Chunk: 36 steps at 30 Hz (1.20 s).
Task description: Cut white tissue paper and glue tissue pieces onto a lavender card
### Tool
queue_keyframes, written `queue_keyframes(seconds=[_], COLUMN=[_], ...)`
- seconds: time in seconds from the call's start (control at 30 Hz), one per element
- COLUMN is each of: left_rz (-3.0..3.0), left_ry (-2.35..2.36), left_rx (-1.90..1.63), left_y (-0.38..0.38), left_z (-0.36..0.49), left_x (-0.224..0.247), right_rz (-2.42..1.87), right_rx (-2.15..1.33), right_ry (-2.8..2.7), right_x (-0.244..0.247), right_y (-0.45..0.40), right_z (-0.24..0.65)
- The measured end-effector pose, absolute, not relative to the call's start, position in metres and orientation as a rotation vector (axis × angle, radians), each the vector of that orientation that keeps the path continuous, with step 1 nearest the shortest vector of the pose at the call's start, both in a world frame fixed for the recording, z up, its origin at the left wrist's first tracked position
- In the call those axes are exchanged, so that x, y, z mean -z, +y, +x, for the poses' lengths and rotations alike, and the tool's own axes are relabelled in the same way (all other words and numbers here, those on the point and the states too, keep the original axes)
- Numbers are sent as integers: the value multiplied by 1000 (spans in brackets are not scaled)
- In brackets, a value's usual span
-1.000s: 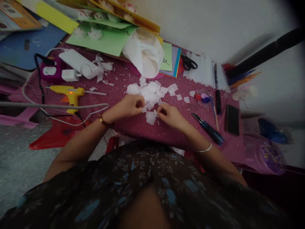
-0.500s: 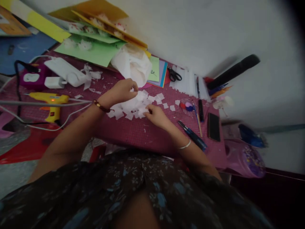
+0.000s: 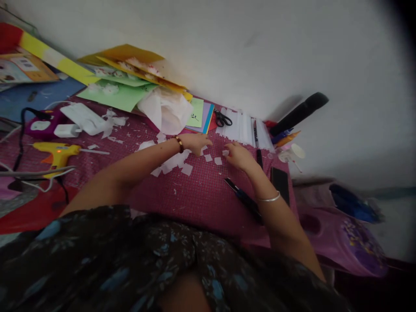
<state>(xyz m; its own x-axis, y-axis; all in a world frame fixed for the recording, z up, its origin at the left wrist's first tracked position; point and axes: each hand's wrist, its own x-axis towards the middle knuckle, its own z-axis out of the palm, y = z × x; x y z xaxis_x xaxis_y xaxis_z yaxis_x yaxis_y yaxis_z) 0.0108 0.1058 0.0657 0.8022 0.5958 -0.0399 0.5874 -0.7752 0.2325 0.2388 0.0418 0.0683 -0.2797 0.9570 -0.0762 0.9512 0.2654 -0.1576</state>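
My left hand (image 3: 195, 143) reaches over the small white paper squares (image 3: 175, 160), its fingers stretched to the right and apart. A bracelet of brown beads circles that wrist. At the fingertips of my right hand (image 3: 242, 157) is one white paper square (image 3: 225, 153), with thumb and forefinger bent in around it. Two more loose squares lie between the hands. Below the right hand is a utility knife (image 3: 243, 199) with its blade showing. Behind my left hand stands a crumpled white bag (image 3: 167, 110).
A yellow glue gun (image 3: 58, 151) with a lit orange light lies left, near cables and a white adapter (image 3: 86, 118). Black scissors (image 3: 223, 118), coloured paper (image 3: 206, 119) and folded cards (image 3: 113, 97) line the wall. A phone (image 3: 280, 184) lies right, near a pink stool (image 3: 331, 238).
Both hands have moved right from the main heap of paper squares to the loose ones. My right hand has reached one of them. The view has shifted too.
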Motion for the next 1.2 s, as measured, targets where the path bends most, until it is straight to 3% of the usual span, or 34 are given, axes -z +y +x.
queue_keyframes(seconds=[0.1, 0.33, 0.5, 0.8, 0.93, 1.2], left_rz=[2708, 2593, 2481, 2349, 2275, 1591], left_ry=[983, 1124, 1241, 1376, 1415, 1296], left_rx=[99, -15, -236, -219, -490, -1040], left_y=[96, 94, 104, 69, 63, 60], left_z=[18, 12, -39, -119, -143, -172], left_x=[-66, -74, -95, -87, -78, -56], right_rz=[-1854, -1826, -1722, -1675, -1691, -1709], right_rx=[-259, -212, -336, -470, -564, -695], right_ry=[-2572, -2631, -2631, -2656, -2645, -2554], right_x=[-63, -53, -61, -46, -49, -57], right_y=[50, 59, 53, 45, 47, 54], right_z=[233, 224, 228, 219, 216, 183])
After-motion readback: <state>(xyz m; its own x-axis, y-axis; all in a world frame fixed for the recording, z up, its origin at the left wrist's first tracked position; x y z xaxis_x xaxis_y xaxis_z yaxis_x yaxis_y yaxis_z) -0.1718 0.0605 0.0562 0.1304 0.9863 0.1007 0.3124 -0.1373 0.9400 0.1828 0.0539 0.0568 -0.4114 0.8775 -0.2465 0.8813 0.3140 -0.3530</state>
